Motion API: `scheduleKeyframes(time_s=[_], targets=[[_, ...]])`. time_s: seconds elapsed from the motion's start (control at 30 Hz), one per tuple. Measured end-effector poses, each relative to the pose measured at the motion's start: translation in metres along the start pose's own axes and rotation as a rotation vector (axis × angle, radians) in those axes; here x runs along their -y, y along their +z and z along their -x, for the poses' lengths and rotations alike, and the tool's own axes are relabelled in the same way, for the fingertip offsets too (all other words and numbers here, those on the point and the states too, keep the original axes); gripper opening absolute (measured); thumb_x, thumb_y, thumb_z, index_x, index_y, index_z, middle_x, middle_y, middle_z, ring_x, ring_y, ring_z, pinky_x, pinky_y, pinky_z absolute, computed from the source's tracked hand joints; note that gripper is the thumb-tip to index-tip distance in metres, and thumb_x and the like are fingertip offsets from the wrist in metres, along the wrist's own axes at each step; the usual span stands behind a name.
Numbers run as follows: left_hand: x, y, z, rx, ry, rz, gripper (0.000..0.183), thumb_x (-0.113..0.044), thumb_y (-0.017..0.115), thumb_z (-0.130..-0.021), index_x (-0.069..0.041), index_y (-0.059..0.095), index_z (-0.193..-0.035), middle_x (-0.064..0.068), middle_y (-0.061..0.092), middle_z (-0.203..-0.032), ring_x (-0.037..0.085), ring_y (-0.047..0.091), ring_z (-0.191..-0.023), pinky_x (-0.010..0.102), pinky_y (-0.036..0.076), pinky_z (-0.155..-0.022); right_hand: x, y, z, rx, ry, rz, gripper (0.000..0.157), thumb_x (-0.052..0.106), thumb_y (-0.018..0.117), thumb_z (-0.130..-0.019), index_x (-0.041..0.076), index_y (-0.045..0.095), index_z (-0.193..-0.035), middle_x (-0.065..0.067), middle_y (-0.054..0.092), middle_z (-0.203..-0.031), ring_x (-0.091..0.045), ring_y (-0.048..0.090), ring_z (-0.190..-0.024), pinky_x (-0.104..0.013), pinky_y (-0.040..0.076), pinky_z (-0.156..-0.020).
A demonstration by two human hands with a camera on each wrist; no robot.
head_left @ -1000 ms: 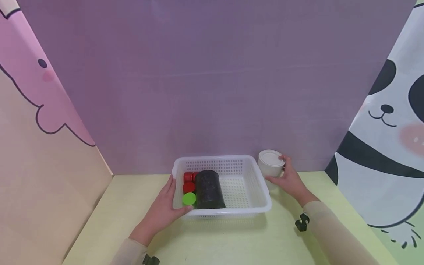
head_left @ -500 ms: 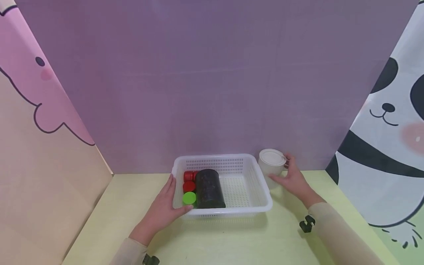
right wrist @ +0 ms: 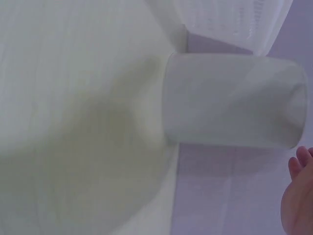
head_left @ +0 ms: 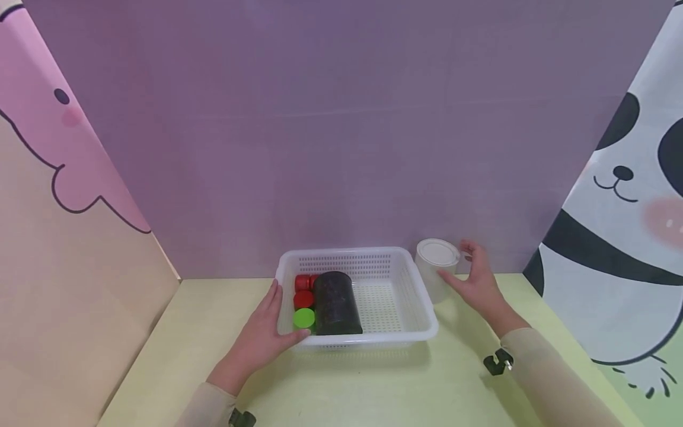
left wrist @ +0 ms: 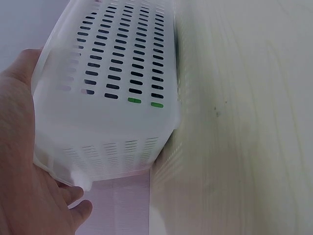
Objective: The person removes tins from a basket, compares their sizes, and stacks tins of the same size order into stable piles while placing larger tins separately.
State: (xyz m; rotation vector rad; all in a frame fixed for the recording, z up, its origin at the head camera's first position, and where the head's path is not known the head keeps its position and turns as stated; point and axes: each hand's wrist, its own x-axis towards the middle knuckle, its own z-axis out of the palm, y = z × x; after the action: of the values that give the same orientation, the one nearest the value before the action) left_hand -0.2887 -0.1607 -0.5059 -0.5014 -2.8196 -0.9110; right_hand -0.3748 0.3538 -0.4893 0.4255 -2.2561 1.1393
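A white perforated plastic basket (head_left: 376, 338) stands on the table, with my left hand (head_left: 257, 341) holding its near left corner. The thumb lies along the near rim and the fingers along the left side; the left wrist view shows the hand (left wrist: 29, 161) around that corner. Inside lie a black cylindrical container (head_left: 337, 303), red-capped items (head_left: 303, 299) and a green-capped one (head_left: 304, 318). Just right of the basket a white lidded canister (head_left: 437, 267) stands upright. My right hand (head_left: 477, 287) is spread beside it, apart from its wall in the right wrist view.
The pale yellow table (head_left: 357, 391) carries everything. A purple panel (head_left: 341, 148) rises right behind the basket and canister. A pink cartoon side wall (head_left: 69, 172) bounds the left, and a panda-print wall (head_left: 613, 237) the right.
My right hand has let go of the white canister and drawn back slightly to the right. The canister stays beside the basket. My left hand keeps its place on the basket.
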Motion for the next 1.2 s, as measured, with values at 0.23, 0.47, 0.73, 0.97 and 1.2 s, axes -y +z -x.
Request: scheduleKeyframes(time_s=[0.23, 0.47, 0.73, 0.97, 1.2], targets=[[-0.001, 0.0, 0.0, -0.016, 0.005, -0.012, 0.126, -0.074, 0.077, -0.091, 0.001, 0.019, -0.175, 0.015, 0.013, -0.185, 0.043, 0.025, -0.166, 0.06, 0.037, -0.127, 0.029, 0.006, -0.008, 0.003, -0.095, -0.024, 0.076, -0.001, 0.091, -0.086, -0.013, 0.045, -0.145, -0.031, 0.045, -0.15, -0.042, 0.046, -0.139, -0.022, 0.037, -0.113], [-0.002, -0.002, 0.0, -0.016, 0.002, -0.018, 0.127, -0.074, 0.078, -0.091, 0.0, 0.019, -0.175, 0.015, 0.014, -0.185, 0.042, 0.026, -0.166, 0.061, 0.04, -0.125, 0.065, 0.018, -0.014, 0.12, -0.029, -0.065, 0.076, 0.008, 0.089, -0.093, -0.006, 0.045, -0.152, -0.026, 0.049, -0.149, -0.042, 0.05, -0.138, -0.045, 0.046, -0.111], [-0.003, -0.003, -0.001, -0.011, 0.0, -0.033, 0.126, -0.076, 0.076, -0.091, 0.0, 0.019, -0.175, 0.016, 0.014, -0.184, 0.044, 0.028, -0.165, 0.062, 0.041, -0.124, 0.1, 0.033, -0.019, 0.285, 0.149, -0.099, 0.087, 0.022, 0.086, -0.1, -0.003, 0.033, -0.164, -0.026, 0.04, -0.166, -0.05, 0.046, -0.151, -0.067, 0.039, -0.123], [-0.001, -0.001, 0.001, -0.02, 0.014, -0.044, 0.126, -0.076, 0.075, -0.092, 0.002, 0.021, -0.174, 0.018, 0.016, -0.184, 0.044, 0.028, -0.165, 0.06, 0.039, -0.126, 0.115, 0.054, -0.023, 0.348, 0.148, -0.103, 0.087, 0.02, 0.085, -0.1, -0.004, 0.033, -0.165, -0.028, 0.039, -0.167, -0.051, 0.044, -0.151, -0.067, 0.039, -0.123], [-0.001, 0.0, 0.002, -0.026, 0.01, -0.039, 0.126, -0.076, 0.075, -0.091, 0.002, 0.021, -0.174, 0.017, 0.015, -0.184, 0.044, 0.028, -0.165, 0.06, 0.039, -0.126, 0.132, 0.071, -0.025, 0.434, 0.133, -0.072, 0.085, 0.025, 0.086, -0.099, -0.002, 0.038, -0.164, -0.027, 0.043, -0.163, -0.052, 0.047, -0.147, -0.069, 0.044, -0.119]])
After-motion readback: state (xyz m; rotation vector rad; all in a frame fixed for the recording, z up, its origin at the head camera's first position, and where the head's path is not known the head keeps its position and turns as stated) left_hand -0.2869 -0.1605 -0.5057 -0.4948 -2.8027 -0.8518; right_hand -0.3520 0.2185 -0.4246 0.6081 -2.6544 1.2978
